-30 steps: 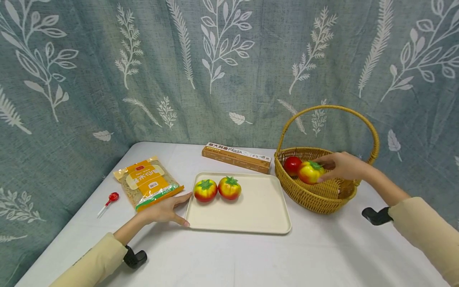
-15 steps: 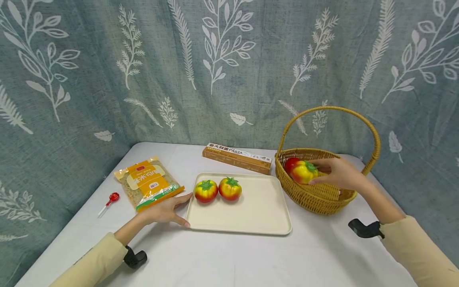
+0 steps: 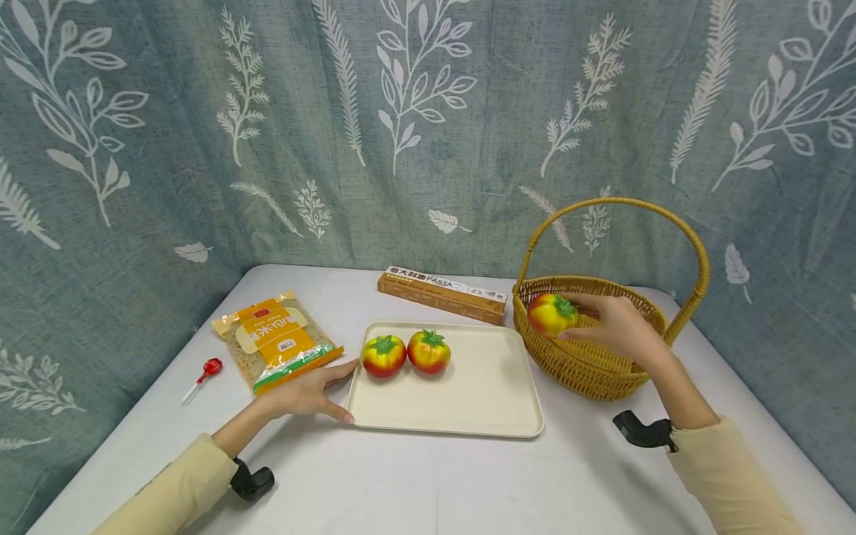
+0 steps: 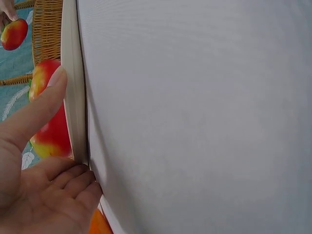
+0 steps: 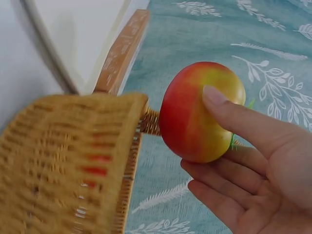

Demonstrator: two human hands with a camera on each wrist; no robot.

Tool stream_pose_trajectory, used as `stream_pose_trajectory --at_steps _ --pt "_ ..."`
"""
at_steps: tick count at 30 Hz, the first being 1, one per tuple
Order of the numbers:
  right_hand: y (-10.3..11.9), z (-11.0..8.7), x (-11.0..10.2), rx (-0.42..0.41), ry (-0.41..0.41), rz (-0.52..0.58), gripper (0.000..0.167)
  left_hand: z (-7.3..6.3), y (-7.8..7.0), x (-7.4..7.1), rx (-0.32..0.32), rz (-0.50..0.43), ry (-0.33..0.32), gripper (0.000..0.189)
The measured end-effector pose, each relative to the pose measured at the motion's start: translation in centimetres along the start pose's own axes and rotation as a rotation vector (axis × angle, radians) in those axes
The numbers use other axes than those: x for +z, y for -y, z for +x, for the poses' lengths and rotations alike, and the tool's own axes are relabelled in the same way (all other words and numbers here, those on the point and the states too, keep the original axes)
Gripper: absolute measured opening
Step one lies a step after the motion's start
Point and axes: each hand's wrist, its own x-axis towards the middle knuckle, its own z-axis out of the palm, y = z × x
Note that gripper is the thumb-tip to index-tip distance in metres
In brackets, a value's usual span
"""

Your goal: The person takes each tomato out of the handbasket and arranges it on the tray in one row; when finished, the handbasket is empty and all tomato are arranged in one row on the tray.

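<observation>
My right hand (image 3: 611,323) grips a red-and-yellow tomato (image 3: 552,315) with a green leafy top, at the left rim of the wicker basket (image 3: 588,371). The right wrist view shows the thumb across one side of the tomato (image 5: 202,112) and the fingers underneath, above the basket's rim (image 5: 107,100). My left hand (image 3: 310,390) touches the left end of the cream tray (image 3: 468,394), fingers spread and thumb at the near corner. In the left wrist view the thumb (image 4: 41,107) lies over the tray rim (image 4: 74,87). Two similar tomatoes (image 3: 383,356) sit side by side on the tray.
Behind the tray lies a brown pasta box (image 3: 441,295). A yellow grain bag (image 3: 277,340) and a red lollipop (image 3: 212,367) lie to the left. The basket's tall handle (image 3: 698,260) arches above it. Something red (image 5: 95,168) shows through the basket's weave.
My right hand has carried the tomato leftward across the basket to its left rim, covering the red item there in the head view. My left hand and the tray have stayed put.
</observation>
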Motion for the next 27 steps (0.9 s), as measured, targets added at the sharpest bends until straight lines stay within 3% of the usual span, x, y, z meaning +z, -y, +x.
stream_pose_trajectory --at_steps 7,20,27 --pt "1.1 -0.1 1.0 -0.018 -0.067 0.058 0.068 -0.1 -0.2 0.0 -0.001 0.014 0.002 0.101" --pt "2.3 0.4 2.3 0.044 -0.079 0.143 0.072 -0.2 -0.2 0.1 0.007 0.018 -0.004 0.101" --pt "2.8 0.6 3.1 0.039 -0.074 0.15 0.07 0.1 0.1 0.0 0.014 0.005 0.004 0.101"
